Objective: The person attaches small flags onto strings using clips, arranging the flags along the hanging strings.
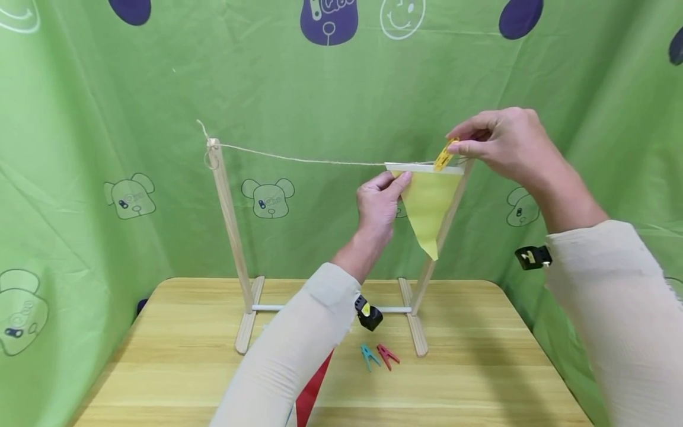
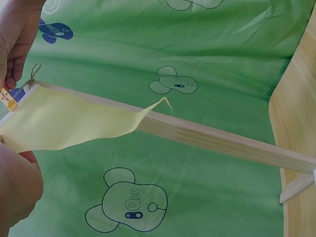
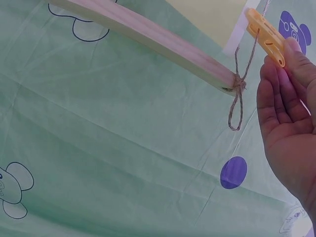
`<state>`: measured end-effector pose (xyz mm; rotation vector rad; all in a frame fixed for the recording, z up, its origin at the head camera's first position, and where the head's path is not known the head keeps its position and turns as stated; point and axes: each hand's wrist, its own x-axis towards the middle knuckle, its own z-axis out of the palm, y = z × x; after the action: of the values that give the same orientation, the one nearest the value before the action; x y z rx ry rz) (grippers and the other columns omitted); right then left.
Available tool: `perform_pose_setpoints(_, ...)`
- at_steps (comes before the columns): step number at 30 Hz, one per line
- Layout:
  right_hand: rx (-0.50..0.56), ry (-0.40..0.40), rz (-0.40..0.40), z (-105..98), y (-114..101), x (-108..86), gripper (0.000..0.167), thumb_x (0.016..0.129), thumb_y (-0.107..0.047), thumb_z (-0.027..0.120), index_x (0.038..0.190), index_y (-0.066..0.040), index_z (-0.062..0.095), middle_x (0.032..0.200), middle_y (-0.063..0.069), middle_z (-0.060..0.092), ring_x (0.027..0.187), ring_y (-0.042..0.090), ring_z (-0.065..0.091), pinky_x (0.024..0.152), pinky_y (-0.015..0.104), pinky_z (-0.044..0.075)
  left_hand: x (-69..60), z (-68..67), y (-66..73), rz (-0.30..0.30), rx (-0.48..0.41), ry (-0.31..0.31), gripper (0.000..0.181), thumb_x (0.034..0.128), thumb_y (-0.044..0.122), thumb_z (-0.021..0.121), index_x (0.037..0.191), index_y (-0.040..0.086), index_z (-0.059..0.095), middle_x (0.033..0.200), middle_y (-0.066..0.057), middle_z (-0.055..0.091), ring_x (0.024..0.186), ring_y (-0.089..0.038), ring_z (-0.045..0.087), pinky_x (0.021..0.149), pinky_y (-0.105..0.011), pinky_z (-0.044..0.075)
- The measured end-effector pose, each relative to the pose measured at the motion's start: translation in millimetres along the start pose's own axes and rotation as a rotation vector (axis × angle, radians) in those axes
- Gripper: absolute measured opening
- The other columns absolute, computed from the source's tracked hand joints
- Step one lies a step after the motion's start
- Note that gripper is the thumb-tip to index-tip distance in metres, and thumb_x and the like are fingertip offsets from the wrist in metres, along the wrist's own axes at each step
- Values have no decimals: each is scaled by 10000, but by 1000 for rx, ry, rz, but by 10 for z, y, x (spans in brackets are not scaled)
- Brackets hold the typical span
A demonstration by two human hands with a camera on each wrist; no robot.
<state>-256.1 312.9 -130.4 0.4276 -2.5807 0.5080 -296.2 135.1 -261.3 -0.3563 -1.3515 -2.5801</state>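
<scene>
A yellow triangular pennant (image 1: 428,204) with a white top strip hangs point down at the twine (image 1: 304,159), near the right post. My left hand (image 1: 380,204) pinches its upper left corner between thumb and fingers. With thumb and fingers my right hand (image 1: 504,142) holds a yellow clothespin (image 1: 444,155) whose tip is at the white strip, right of the middle. In the right wrist view the clothespin (image 3: 266,37) lies along the strip and twine; whether its jaws bite both I cannot tell. Part of the left hand's fingers is hidden behind the pennant.
Two wooden posts, left (image 1: 229,219) and right (image 1: 452,216), stand on flat feet joined by a white rod (image 1: 396,309). A blue clothespin (image 1: 370,357) and a red clothespin (image 1: 388,356) lie on the table (image 1: 469,379). A red pennant (image 1: 313,391) is partly covered by the left sleeve.
</scene>
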Motion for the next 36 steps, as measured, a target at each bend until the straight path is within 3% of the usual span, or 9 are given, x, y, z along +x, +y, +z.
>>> perform_pose_setpoints(21,32,4,7,43,33,9,294,909,-297,806,1139,-114,789,1105,173,768,747,-134,582,648,50,465,-4,56,-26,-41,-119,46,242,893,-28,757,1117,-115,727,789,47,698,673,-67,626,632,-166,543)
perform_pose_setpoints(28,47,0,11,40,27,-2,303,902,-318,811,1130,-119,794,1111,172,769,760,-138,594,657,47,475,7,55,-52,-51,-130,36,243,891,-19,761,1121,-94,733,817,19,722,682,-80,645,647,-173,560)
perform_pose_setpoints(36,42,-24,11,12,9,-24,299,923,-325,789,1143,-123,787,1138,173,762,787,-129,601,674,40,482,18,67,-62,-44,-183,-16,242,924,-45,714,1149,-133,706,872,-35,735,726,-95,684,698,-198,599)
